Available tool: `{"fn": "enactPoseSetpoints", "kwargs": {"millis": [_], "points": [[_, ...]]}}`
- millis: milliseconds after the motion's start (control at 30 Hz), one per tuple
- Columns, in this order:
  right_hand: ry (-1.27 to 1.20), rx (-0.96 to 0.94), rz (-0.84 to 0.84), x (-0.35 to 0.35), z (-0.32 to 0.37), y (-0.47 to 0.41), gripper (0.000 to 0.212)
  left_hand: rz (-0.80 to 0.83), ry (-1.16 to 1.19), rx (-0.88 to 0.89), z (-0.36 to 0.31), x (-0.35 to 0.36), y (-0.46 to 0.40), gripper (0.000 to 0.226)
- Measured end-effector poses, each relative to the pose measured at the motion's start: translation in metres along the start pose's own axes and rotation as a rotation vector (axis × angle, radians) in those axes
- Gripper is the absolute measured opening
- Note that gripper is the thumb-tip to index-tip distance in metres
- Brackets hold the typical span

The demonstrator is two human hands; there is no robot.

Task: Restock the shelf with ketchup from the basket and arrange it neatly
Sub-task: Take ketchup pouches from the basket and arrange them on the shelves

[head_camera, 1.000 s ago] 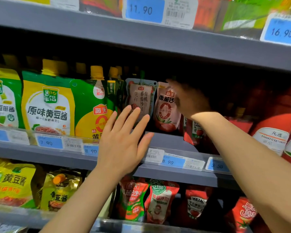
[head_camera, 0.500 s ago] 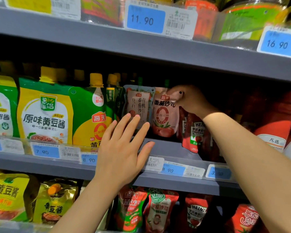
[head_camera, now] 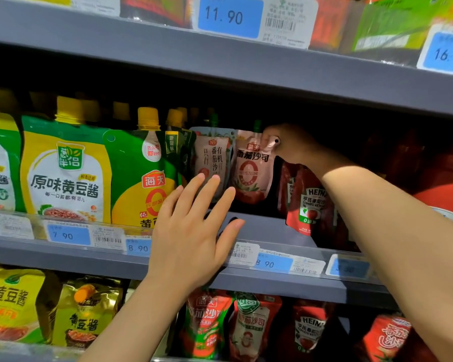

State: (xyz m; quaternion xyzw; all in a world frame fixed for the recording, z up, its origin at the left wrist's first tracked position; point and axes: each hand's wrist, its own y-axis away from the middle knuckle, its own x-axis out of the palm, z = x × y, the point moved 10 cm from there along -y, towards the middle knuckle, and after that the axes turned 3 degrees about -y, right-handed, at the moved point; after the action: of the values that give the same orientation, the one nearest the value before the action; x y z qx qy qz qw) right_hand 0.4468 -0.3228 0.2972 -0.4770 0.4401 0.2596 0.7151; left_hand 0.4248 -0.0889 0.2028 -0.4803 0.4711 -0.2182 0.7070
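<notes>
A pink ketchup pouch [head_camera: 251, 176] stands on the middle shelf [head_camera: 267, 228]. My right hand [head_camera: 290, 145] pinches its top right corner, reaching in from the right. Left of it stands a second, paler tomato-sauce pouch [head_camera: 213, 155]. My left hand [head_camera: 191, 231] hovers in front of that pouch with fingers straight and spread, holding nothing. A red Heinz ketchup pouch [head_camera: 307, 205] leans just below my right wrist. The basket is out of view.
Green-and-yellow soybean-paste pouches [head_camera: 66, 173] fill the shelf's left side. Red ketchup packs [head_camera: 445, 184] sit in shadow at the right. Blue price tags [head_camera: 272, 262] line the shelf edge. More ketchup pouches [head_camera: 254, 325] stand on the shelf below.
My right hand drew out of the dark shelf back and took hold of the pink pouch's top corner. The left hand stayed almost still.
</notes>
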Motion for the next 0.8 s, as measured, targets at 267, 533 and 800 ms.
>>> {"fn": "enactPoseSetpoints", "kwargs": {"millis": [267, 533, 800], "points": [[0.154, -0.027, 0.068, 0.010, -0.005, -0.005, 0.037, 0.008, 0.003, 0.001, 0.000, 0.001, 0.000, 0.053], [0.236, -0.053, 0.100, 0.006, 0.005, 0.010, 0.034, 0.021, 0.006, 0.004, 0.000, 0.003, 0.001, 0.053], [0.267, -0.220, -0.077, -0.043, 0.059, 0.139, 0.033, 0.027, 0.049, 0.050, -0.007, 0.000, 0.002, 0.047]]}}
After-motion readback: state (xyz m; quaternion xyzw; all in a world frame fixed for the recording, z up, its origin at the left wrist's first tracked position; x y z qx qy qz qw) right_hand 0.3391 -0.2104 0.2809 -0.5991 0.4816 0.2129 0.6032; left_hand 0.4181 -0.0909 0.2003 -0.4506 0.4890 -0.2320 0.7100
